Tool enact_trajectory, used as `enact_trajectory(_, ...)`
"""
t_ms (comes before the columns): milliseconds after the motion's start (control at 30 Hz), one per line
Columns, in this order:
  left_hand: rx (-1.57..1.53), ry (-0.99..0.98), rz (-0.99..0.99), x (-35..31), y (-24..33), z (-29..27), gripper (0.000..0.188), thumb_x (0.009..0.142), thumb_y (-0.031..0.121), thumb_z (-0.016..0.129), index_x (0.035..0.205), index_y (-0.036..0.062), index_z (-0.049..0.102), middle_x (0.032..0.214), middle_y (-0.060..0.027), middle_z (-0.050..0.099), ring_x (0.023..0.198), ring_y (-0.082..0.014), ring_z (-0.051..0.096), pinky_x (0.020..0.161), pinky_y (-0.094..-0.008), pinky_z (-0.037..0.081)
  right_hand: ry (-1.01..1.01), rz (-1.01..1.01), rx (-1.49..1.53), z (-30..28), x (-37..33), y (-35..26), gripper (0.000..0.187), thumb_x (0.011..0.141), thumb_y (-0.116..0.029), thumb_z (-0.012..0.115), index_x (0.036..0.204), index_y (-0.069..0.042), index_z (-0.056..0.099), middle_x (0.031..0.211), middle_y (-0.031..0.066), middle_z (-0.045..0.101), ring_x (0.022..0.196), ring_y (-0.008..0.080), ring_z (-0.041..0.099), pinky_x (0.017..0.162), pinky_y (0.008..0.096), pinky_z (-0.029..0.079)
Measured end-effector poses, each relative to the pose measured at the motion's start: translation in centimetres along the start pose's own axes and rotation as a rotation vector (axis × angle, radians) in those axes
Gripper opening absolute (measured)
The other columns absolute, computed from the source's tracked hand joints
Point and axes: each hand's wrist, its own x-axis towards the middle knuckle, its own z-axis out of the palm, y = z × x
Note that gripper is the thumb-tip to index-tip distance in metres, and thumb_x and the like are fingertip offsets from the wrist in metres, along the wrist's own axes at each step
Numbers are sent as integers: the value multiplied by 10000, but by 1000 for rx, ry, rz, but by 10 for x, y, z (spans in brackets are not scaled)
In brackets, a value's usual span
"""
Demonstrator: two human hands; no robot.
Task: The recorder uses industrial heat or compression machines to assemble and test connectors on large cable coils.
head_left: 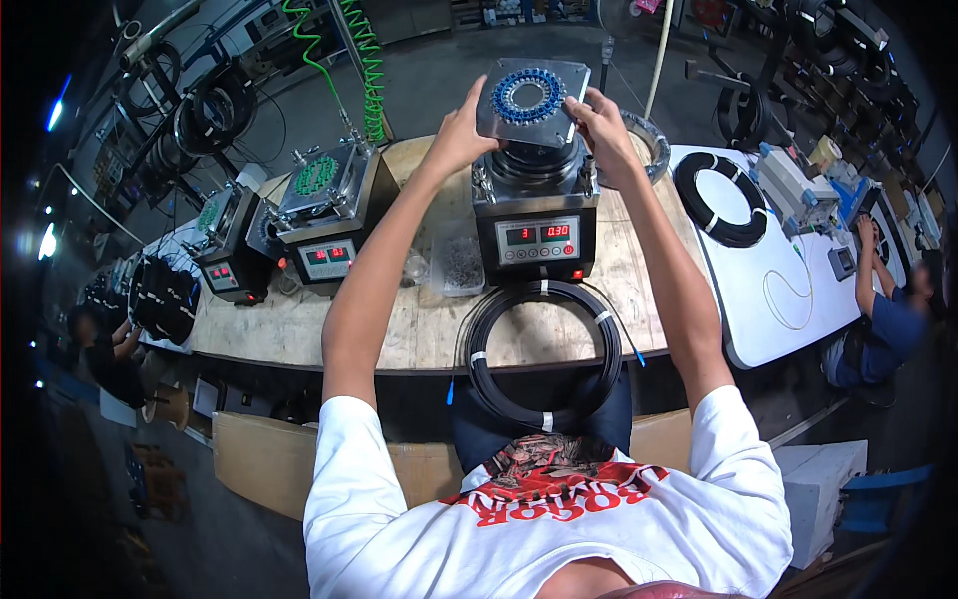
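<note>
Both my hands hold a square metal polishing plate (496, 132) with a ring of blue connectors around its central hole. It is tilted, above the round top of a dark polishing machine (486, 213) with a red-lit display. My left hand (463, 140) grips the plate's left edge, thumb beneath and fingers up along the side. My right hand (605, 132) holds the right edge, its thumb on the plate's face. In front of the machine, a coil of black cable (482, 374) with white ties and blue-tipped ends overhangs the table's front edge.
Two similar machines (317, 258) with green connectors stand to the left. A clear tub (457, 262) of small parts sits beside my machine. On the white table (758, 334) at right lies another black cable coil (689, 205); a co-worker (888, 329) works there. Green coiled hoses (367, 75) hang behind.
</note>
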Motion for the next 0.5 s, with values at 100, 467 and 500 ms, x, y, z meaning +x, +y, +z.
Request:
enact_trajectory(100, -520, -475, -246, 7, -5, 11, 968, 821, 136, 794, 1567, 33, 185, 1025, -120, 677, 917, -159, 655, 849, -300, 499, 39, -121, -46, -38, 28, 27, 447, 950, -124, 648, 1326, 72, 508, 931, 53, 682, 791, 79, 599, 665, 208, 472)
enact_trajectory(467, -707, -366, -440, -25, -39, 33, 761, 914, 139, 711, 1515, -57, 287, 855, -12, 647, 813, -71, 567, 856, -234, 445, 29, 78, -271, -42, 8, 37, 505, 931, -73, 660, 1383, 83, 497, 952, 78, 695, 804, 89, 613, 700, 242, 495)
enact_trajectory(500, -740, -367, -433, -26, -44, 36, 779, 908, 160, 724, 1515, -57, 287, 870, -5, 646, 840, -66, 567, 898, -236, 430, 8, 85, -273, -44, 9, 37, 506, 926, -72, 664, 1379, 85, 501, 936, 74, 697, 795, 84, 608, 702, 242, 492)
